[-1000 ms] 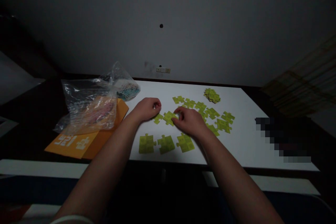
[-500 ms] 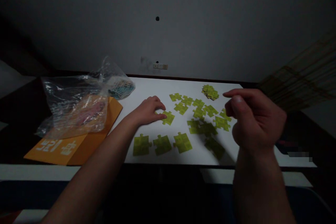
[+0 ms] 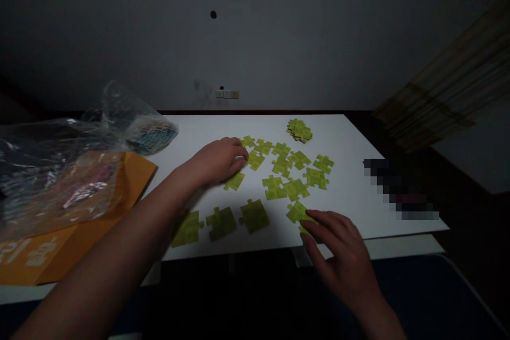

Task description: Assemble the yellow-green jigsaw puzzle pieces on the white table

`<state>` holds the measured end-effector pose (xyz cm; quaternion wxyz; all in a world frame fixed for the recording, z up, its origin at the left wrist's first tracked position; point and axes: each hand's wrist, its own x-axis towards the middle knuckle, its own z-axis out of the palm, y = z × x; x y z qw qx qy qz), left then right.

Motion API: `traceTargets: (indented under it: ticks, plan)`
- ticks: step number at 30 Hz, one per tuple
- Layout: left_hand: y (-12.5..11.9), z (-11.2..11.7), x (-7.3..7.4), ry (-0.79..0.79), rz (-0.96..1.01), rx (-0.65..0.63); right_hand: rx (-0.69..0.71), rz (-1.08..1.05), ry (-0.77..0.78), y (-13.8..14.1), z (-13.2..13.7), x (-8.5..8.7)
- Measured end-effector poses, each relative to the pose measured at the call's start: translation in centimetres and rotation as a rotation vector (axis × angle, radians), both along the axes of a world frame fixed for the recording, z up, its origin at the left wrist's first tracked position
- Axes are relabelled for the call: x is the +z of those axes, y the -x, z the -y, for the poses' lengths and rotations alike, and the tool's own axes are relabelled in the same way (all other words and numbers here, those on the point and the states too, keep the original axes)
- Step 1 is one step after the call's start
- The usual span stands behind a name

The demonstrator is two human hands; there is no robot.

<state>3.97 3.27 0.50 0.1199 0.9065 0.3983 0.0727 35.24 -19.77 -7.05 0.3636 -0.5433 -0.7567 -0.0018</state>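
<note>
My left hand [image 3: 221, 160] is closed, with thumb and fingertips pinched at the left edge of a yellow-green puzzle piece [image 3: 255, 160]. Just below that hand lies another piece [image 3: 235, 181], partly covered by it. Near the table's front edge, my right hand [image 3: 342, 252] has its fingers and thumb on the right side of a puzzle piece [image 3: 297, 211], partly hiding it. Three pieces stand in a row at the front, among them a middle piece [image 3: 221, 222] and a right piece [image 3: 254, 215]. Several loose pieces [image 3: 295, 189] are scattered between the hands.
A small pile of pieces [image 3: 300, 130] sits at the back of the white table [image 3: 350, 196]. On the left, a clear plastic bag [image 3: 59, 170] with things in it rests on an orange envelope [image 3: 133, 180]. A blurred-out dark object [image 3: 398, 191] is at the right edge.
My right hand has come down from above the table onto a front piece. My left hand has shifted from one piece to the piece behind it. The view has turned right.
</note>
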Motion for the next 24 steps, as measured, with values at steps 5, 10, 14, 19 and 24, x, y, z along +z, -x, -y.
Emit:
traceTargets:
  ticks: [5, 10, 14, 19, 24]
  plan:
    - [-2.4, -1.1, -0.8, -0.054, -0.125, 0.009, 0.03, 0.039, 0.027, 0.4, -0.1, -0.2]
    - [-2.9, -0.6, -2.3, -0.128, -0.104, 0.078, 0.091, 0.069, 0.078, 0.2, -1.1, 0.3]
    - [-2.2, -0.5, -2.5, -0.067, -0.014, 0.034, 0.084, 0.052, 0.089, 0.5, -1.6, 0.5]
    - [-0.6, -0.9, -2.8, -0.013, 0.059, -0.06, -0.021, -0.015, 0.11, 1.3, -1.9, 0.5]
    - [0.3, -1.4, -3.5, -0.001, 0.121, -0.131, -0.048, -0.02, 0.121, 1.5, -2.2, 0.3]
